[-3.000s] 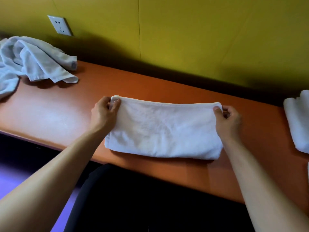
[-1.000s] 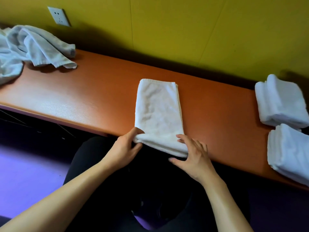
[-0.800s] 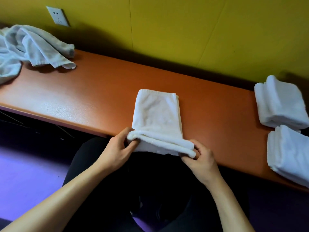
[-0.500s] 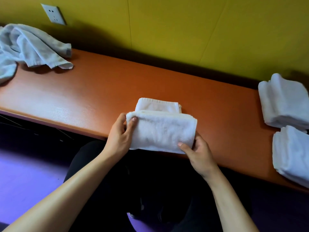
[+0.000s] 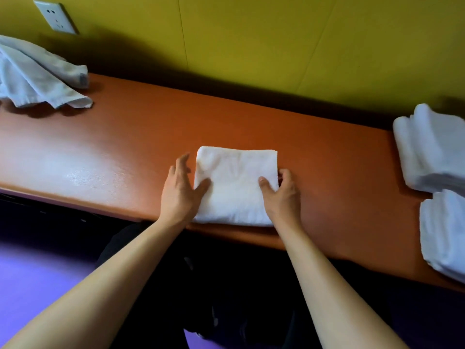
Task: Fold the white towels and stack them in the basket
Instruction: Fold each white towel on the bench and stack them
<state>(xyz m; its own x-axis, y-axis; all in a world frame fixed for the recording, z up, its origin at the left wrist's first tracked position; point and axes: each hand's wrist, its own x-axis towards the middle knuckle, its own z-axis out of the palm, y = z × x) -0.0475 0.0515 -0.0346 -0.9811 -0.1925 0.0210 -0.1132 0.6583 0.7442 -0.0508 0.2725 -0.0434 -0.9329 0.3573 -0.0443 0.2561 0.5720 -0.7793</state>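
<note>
A white towel (image 5: 235, 187), folded into a thick square, lies flat on the orange table (image 5: 100, 147) near its front edge. My left hand (image 5: 178, 195) sits at the towel's left side, its thumb resting on the cloth and its fingers spread beside the edge. My right hand (image 5: 283, 195) pinches the towel's right edge, thumb on top and fingers curled around the side. No basket is in view.
Two folded white towel stacks (image 5: 432, 149) (image 5: 445, 233) lie at the table's right end. A heap of unfolded towels (image 5: 32, 76) lies at the far left under a wall socket (image 5: 56, 17). A yellow wall runs behind the table.
The long folded towel was turned lengthwise, and its near end was lifted and folded away from me into a square. My left fingers have come off the edge and spread.
</note>
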